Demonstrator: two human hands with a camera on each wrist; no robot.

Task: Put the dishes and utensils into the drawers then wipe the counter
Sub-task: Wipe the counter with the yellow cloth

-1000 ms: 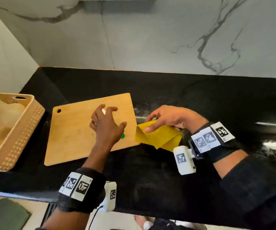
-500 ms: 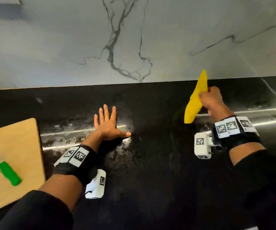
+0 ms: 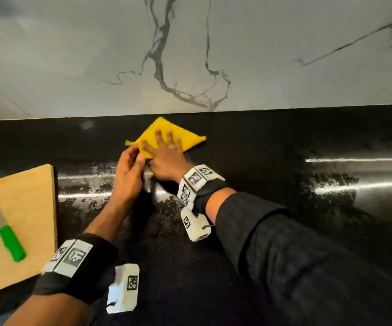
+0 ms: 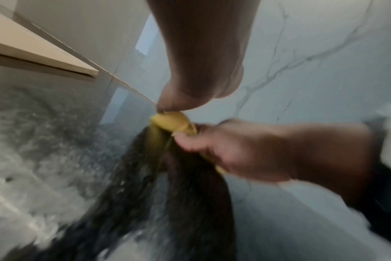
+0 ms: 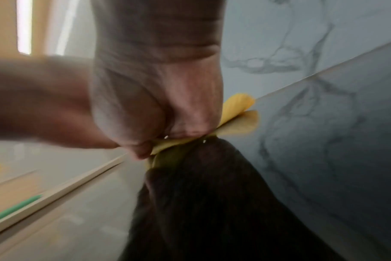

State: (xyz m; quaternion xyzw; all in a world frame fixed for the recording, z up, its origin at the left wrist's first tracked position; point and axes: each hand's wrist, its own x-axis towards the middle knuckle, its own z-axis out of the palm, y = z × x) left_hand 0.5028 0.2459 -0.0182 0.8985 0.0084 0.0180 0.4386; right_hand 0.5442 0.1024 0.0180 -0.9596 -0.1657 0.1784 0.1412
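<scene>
A yellow cloth [image 3: 185, 137] lies spread on the black counter [image 3: 272, 231] close to the marble back wall. My right hand [image 3: 166, 143] lies flat on top of it with its fingers spread, pressing it down. My left hand [image 3: 136, 157] is at the cloth's near left corner, fingers curled, and pinches that edge. In the left wrist view my left fingertips [image 4: 167, 104] meet the folded yellow cloth [image 4: 174, 121] beside the right hand [image 4: 246, 150]. In the right wrist view the cloth [image 5: 237, 114] sticks out from under the palm.
A wooden cutting board [image 3: 25, 196] lies at the left with a green-handled knife [image 3: 11, 241] on it; the knife's handle [image 5: 13, 210] also shows in the right wrist view. Wet streaks glint on the counter left and right of the hands.
My right hand brought the hanging cloth down and left and laid it flat on the counter by the wall. My left hand left the counter and took hold of the cloth's corner.
</scene>
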